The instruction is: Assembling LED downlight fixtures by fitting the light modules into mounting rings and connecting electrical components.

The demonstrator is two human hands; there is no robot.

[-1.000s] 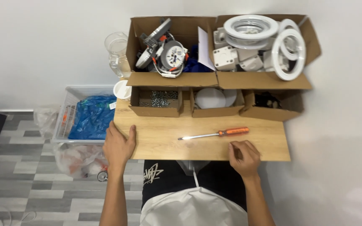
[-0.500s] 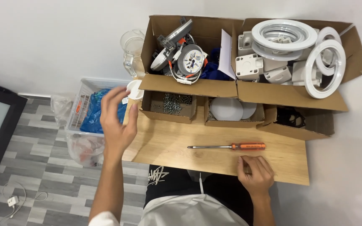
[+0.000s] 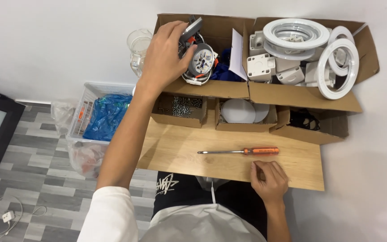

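My left hand (image 3: 164,54) reaches into the left large cardboard box (image 3: 211,88), its fingers curled over a round grey-and-white electrical part (image 3: 201,60) with orange bits. Whether the fingers grip anything is hidden by the hand itself. My right hand (image 3: 269,177) rests on the front edge of the wooden table (image 3: 175,150), fingers curled and holding nothing. An orange-handled screwdriver (image 3: 240,152) lies flat on the table just beyond my right hand, not touching it.
The right large box (image 3: 301,96) holds white rings and white plastic housings. Three small boxes sit in front: screws (image 3: 181,105), white discs (image 3: 240,112), black parts (image 3: 303,121). A clear jar (image 3: 137,47) stands left; a plastic bin with a blue bag (image 3: 106,114) sits on the floor.
My left hand rose from the table's left edge, passed the small screw box and now sits inside the left large box. My right hand stayed put by the screwdriver.
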